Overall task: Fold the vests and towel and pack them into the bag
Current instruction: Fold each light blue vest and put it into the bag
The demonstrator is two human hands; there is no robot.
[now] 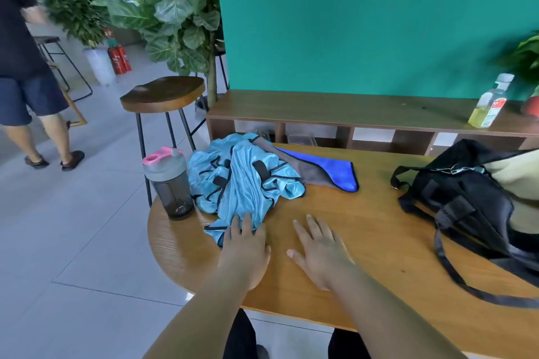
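- the left hand [245, 245] reaches forward from the near edge, palm down, its fingers [244, 223] straight and slightly apart, with the tips lying on the near hem of the vests [245, 181].
- the right hand [318, 253] lies flat on the bare wooden surface [379, 242] just right of the left hand. its fingers are spread and straight, holding nothing and touching no cloth.
- the vests are a crumpled light-blue heap with black trim, on the left part of the surface.
- the towel [323, 172], blue on one face and grey on the other, lies flat just behind and to the right of the vests, with its left end tucked under them.
- the bag [466, 198], black with loose straps, sits at the right end of the surface, well apart from both hands. its top is open, and something pale shows at its right.
- a grey shaker bottle [169, 183] with a pink lid stands upright at the left edge, touching or just beside the vests.
- a low wooden shelf [350, 108] runs along the far side, with a bottle of yellow liquid [490, 102] on it at the right.
- a stool [163, 93] and a leafy plant [172, 9] stand far left, and a person [20, 67] is on the floor beyond.
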